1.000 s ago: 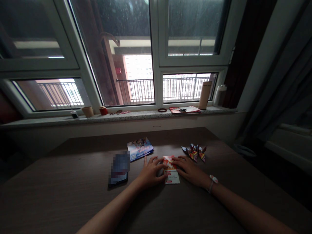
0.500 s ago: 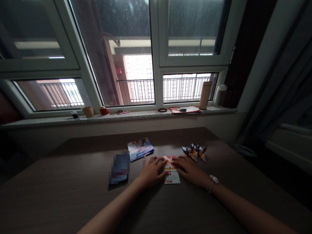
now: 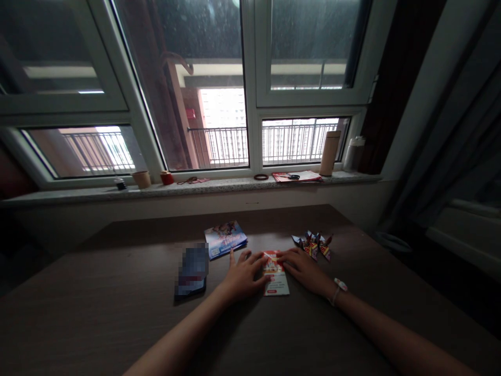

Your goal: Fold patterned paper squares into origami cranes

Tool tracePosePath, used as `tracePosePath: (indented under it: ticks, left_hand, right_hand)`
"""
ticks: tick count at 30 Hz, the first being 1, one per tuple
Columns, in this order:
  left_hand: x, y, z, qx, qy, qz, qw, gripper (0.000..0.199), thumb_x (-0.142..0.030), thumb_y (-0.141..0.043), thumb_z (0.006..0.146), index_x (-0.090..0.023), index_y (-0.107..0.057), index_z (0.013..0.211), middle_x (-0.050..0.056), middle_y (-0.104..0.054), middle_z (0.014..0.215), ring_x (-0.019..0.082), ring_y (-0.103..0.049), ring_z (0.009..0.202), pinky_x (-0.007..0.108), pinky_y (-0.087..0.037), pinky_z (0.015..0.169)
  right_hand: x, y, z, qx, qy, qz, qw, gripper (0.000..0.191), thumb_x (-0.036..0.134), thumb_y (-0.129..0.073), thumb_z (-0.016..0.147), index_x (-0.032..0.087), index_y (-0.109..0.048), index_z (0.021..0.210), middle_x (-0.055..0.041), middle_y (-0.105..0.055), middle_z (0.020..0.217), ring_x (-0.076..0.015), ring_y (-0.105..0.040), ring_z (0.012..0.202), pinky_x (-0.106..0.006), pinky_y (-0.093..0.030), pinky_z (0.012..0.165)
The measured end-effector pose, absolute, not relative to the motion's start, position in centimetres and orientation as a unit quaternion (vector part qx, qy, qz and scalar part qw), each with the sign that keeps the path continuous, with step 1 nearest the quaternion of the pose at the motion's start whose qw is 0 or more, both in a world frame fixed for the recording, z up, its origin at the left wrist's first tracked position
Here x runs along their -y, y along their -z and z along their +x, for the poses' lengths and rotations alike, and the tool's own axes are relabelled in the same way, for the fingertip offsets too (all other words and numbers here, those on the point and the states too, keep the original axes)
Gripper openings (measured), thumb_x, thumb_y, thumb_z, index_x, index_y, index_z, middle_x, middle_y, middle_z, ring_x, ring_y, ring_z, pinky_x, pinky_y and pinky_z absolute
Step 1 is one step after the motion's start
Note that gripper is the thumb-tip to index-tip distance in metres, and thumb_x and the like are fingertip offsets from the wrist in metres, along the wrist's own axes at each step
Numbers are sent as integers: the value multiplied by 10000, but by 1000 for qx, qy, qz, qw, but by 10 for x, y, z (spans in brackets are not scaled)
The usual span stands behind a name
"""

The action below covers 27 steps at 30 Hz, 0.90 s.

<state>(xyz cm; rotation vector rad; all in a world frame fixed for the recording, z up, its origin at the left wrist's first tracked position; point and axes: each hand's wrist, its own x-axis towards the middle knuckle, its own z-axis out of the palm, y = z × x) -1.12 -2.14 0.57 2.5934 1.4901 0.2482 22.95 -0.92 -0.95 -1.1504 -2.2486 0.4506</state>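
A narrow sheet of printed paper (image 3: 277, 284), red at the far end and white at the near end, lies flat on the table between my hands. My left hand (image 3: 245, 275) rests along its left edge, fingers spread and fingertips on the paper. From the other side my right hand (image 3: 305, 267) touches the paper's upper right edge with outstretched fingers. Several folded paper pieces (image 3: 313, 244) with pointed ends sit just beyond my right hand. Past my left hand lies a small stack of blue printed leaflets (image 3: 226, 239).
A phone (image 3: 191, 271), its screen blurred out, lies left of my left hand on the dark wooden table (image 3: 117, 313). On the windowsill (image 3: 230, 184) stand a tan bottle (image 3: 330, 153), a paper cup (image 3: 141, 179) and scissors (image 3: 293, 177) on red-edged papers.
My right hand has shifted slightly left and toward the far end of the paper. My left hand and the paper stay almost where they were.
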Motion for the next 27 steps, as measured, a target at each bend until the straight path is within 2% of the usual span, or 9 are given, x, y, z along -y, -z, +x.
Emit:
tracePosePath:
  ticks: [3,8,13,18,27]
  left_hand:
    - [22,-7,-11,-497,-79,861,75,587,-654,-412,895,-390,-415,1419,-9,-387,1529,369,-273,1399,748,70,1079]
    - [22,-8,-11,-498,-82,859,82,599,-666,-407,892,-381,-418,1418,-2,-390,1528,368,-270,1398,754,89,1067]
    - [22,-7,-11,-500,-77,860,72,602,-661,-405,892,-383,-408,1426,2,-389,1526,376,-273,1396,765,47,1068]
    - [22,-7,-11,-501,-73,860,64,597,-652,-418,889,-398,-400,1429,-4,-384,1529,378,-276,1395,760,21,1077]
    - [21,-5,-11,-501,-83,858,74,607,-664,-429,880,-394,-405,1423,0,-389,1527,373,-272,1399,766,55,1064]
  right_hand:
    - [3,12,225,830,-148,-442,306,224,322,-511,943,253,-706,1030,-31,-689,1169,-227,-546,1104,-407,-419,989]
    - [-2,17,223,826,-149,-445,313,172,295,-574,910,255,-725,980,-24,-701,1137,-224,-560,1079,-400,-423,980]
    - [-3,14,228,827,-182,-440,298,199,321,-627,873,264,-725,1036,-24,-682,1192,-229,-533,1148,-403,-414,1017]
    - [-3,10,235,841,-211,-420,269,322,377,-662,844,266,-690,1145,-32,-628,1289,-240,-488,1213,-403,-386,1067]
    - [-3,5,245,863,-242,-392,207,520,477,-670,814,297,-596,1295,-31,-516,1422,-265,-396,1305,-438,-316,1129]
